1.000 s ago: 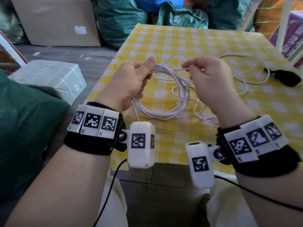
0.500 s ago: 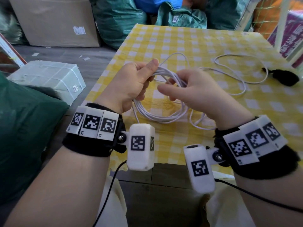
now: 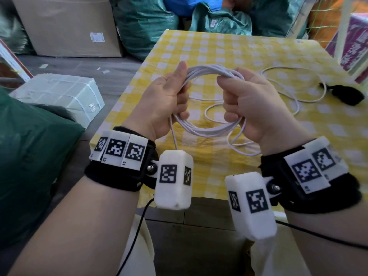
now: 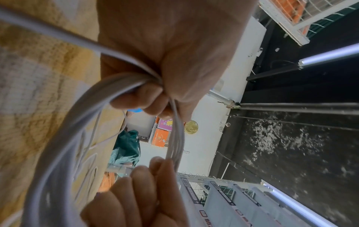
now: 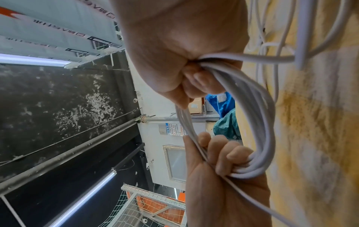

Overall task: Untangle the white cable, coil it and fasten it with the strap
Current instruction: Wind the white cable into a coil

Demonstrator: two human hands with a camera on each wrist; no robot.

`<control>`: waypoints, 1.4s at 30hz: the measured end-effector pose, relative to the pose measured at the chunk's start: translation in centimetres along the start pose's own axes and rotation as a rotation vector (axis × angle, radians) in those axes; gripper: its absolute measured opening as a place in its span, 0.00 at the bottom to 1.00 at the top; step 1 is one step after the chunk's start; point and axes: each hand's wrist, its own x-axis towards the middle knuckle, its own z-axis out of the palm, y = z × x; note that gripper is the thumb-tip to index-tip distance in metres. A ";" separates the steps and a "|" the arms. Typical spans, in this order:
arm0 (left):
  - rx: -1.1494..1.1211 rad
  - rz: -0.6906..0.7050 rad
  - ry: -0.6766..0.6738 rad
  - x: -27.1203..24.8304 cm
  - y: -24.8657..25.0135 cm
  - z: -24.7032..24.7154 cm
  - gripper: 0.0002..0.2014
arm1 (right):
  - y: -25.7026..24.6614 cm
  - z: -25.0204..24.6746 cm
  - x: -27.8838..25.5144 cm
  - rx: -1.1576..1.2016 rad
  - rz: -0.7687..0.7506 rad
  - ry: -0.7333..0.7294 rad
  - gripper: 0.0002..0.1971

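Note:
The white cable (image 3: 207,130) is wound into a round coil of several turns, held up above the yellow checked tablecloth (image 3: 229,48). My left hand (image 3: 169,100) grips the coil's left side, thumb up along the strands. My right hand (image 3: 247,102) grips the right side in a fist. Both wrist views show fingers curled round the bundled white cable (image 4: 116,92) (image 5: 242,86). A loose length of cable (image 3: 294,96) trails on the cloth to the black strap (image 3: 346,95) at the right.
A cardboard box (image 3: 65,26) and green bags (image 3: 145,22) stand beyond the table's far edge. A wrapped white package (image 3: 59,94) lies on the floor at the left. A purple box (image 3: 354,42) stands at the table's right edge.
My right hand has moved from pinching a single strand to gripping the coil's right side. The coil has been lifted and spread into a round loop between both hands.

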 end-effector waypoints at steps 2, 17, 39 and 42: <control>0.086 -0.015 -0.036 0.0 -0.1 -0.1 0.20 | -0.2 -0.1 0.0 -0.034 0.014 -0.008 0.11; -0.163 0.064 0.030 0.3 0.3 -0.1 0.20 | 0.6 -0.2 0.5 -0.017 -0.038 -0.036 0.09; 0.039 -0.010 -0.027 0.1 0.2 -0.7 0.13 | 0.9 -0.2 0.3 -0.349 -0.061 -0.143 0.12; 0.217 0.024 -0.084 -0.1 0.2 -0.8 0.08 | 0.8 -0.1 0.1 -0.429 -0.074 -0.194 0.12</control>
